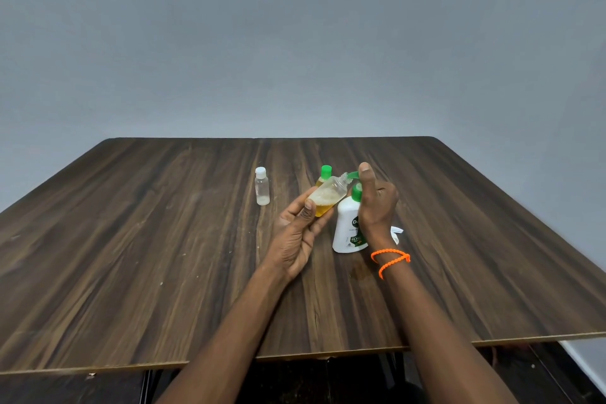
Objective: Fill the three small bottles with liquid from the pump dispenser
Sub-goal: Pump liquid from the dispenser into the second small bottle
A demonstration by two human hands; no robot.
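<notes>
Your left hand (296, 229) gripped the uncapped bottle (328, 195), tilted with its mouth at the green spout, while your right hand (375, 203) wrapped the pump dispenser (347, 226) mid-table, thumb on its head.

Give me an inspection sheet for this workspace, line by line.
Surface: dark wood-grain table, pale specks on it.
Job's things: open small bottle, tilted, partly filled with yellow liquid, mouth at the green spout of the white pump dispenser; green-capped bottle behind; white-capped bottle upright, nearly empty.
Clutter: small white object behind the right wrist, cannot tell what.
Grips: left hand holds the open small bottle; right hand rests on the pump head, thumb straight up.
Cables: nothing seen.
Surroundings: plain grey wall; orange bracelet on the right wrist.
</notes>
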